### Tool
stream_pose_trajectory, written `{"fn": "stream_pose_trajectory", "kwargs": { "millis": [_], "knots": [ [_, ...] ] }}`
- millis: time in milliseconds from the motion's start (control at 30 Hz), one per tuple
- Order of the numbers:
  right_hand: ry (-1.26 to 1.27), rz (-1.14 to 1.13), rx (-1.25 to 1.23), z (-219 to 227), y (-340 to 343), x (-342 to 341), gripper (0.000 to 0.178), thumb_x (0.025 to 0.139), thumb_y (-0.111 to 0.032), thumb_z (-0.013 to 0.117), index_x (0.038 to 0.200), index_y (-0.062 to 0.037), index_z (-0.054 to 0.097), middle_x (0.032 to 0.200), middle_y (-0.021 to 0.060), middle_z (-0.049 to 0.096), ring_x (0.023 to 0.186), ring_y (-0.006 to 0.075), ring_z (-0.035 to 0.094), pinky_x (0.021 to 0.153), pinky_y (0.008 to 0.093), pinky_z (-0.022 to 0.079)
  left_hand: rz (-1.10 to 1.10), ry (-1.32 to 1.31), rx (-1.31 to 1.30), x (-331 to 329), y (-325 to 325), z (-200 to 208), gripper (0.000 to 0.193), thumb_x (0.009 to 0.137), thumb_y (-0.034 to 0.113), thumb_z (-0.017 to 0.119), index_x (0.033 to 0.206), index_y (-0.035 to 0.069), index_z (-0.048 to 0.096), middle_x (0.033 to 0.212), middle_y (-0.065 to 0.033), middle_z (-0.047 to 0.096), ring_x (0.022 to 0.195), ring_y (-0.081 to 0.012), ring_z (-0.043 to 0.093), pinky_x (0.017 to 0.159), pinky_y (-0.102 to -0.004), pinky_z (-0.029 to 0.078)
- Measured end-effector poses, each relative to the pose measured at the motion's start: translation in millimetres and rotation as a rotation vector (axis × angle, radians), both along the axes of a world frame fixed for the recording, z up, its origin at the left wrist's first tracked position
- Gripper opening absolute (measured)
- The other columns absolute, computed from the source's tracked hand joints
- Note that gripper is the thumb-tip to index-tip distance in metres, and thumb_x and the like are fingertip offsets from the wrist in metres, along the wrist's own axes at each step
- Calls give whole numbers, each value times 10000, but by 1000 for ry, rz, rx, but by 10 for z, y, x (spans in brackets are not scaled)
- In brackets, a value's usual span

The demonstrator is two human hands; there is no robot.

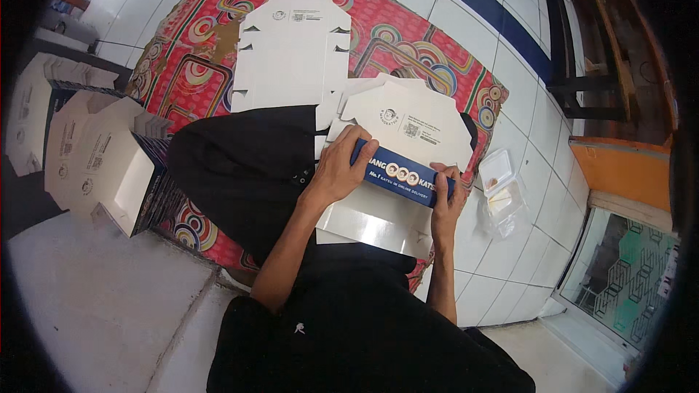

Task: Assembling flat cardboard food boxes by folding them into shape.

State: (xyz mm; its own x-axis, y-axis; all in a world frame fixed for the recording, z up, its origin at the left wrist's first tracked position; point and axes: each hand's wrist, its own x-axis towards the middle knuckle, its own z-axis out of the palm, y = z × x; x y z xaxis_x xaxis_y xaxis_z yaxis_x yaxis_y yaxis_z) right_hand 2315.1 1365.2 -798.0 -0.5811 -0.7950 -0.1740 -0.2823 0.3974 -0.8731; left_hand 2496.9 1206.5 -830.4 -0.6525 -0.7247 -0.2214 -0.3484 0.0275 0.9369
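Note:
A partly folded cardboard food box point(397, 175), white with a printed dark blue front panel, lies across my lap. My left hand point(337, 167) is closed on the left end of the blue panel, thumb on the printed face. At the other end of the panel my right hand point(446, 200) grips it, thumb upright against the corner. Below the panel the shiny white inside of the box shows; above it a white lid flap spreads out. Further white card lies under the box. A flat white box blank point(291, 58) with slotted sides rests beyond my knee.
Stacked cardboard blanks point(109, 153) with blue edges stand at the left. A red patterned mat point(196, 73) lies under me on white tiles. To the right are a clear plastic container point(499, 182), a dark wooden bench point(604, 51) and a glass panel point(619, 276).

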Motion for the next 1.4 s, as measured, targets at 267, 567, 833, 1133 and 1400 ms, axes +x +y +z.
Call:
{"fn": "stream_pose_trajectory", "kwargs": {
  "millis": [267,567,833,1133,1400],
  "knots": [
    [42,-150,-138,63,-81,189,219,1040,-238,502,974,-30,522,1178,147,636,1141,216,567,1039,358,382,52,143,-70,32,95,-52,449,1021,435,530,1269,60,543,1178,-150,642,1074,-332,649,949,-410,494],
    [301,-4,-342,494,3,132,389,974,-401,526,980,-17,592,1274,230,570,1248,347,500,1085,468,333,107,382,-195,134,127,408,332,962,328,615,1139,51,568,1327,-188,578,1196,-354,585,986,-406,461],
    [297,55,-100,24,199,248,706,1053,-432,412,1549,41,240,1592,230,304,1485,334,287,1206,410,217,147,319,-123,81,386,30,559,1061,297,443,1515,-9,329,1501,-295,406,1424,-409,380,1152,-436,321],
    [237,-50,-152,-43,63,224,475,1092,-287,364,1402,41,512,1474,226,491,1408,312,433,1164,409,315,133,252,-133,-29,290,-93,416,1061,166,388,1388,-46,535,1387,-306,538,1278,-378,559,1098,-412,409],
    [183,-332,-399,-157,175,358,222,1016,-221,510,1129,-39,451,1301,168,509,1254,287,455,1115,429,302,379,656,124,153,527,-335,651,934,264,595,1448,1,293,1368,-209,461,1338,-317,440,1127,-479,365]
  ]
}}
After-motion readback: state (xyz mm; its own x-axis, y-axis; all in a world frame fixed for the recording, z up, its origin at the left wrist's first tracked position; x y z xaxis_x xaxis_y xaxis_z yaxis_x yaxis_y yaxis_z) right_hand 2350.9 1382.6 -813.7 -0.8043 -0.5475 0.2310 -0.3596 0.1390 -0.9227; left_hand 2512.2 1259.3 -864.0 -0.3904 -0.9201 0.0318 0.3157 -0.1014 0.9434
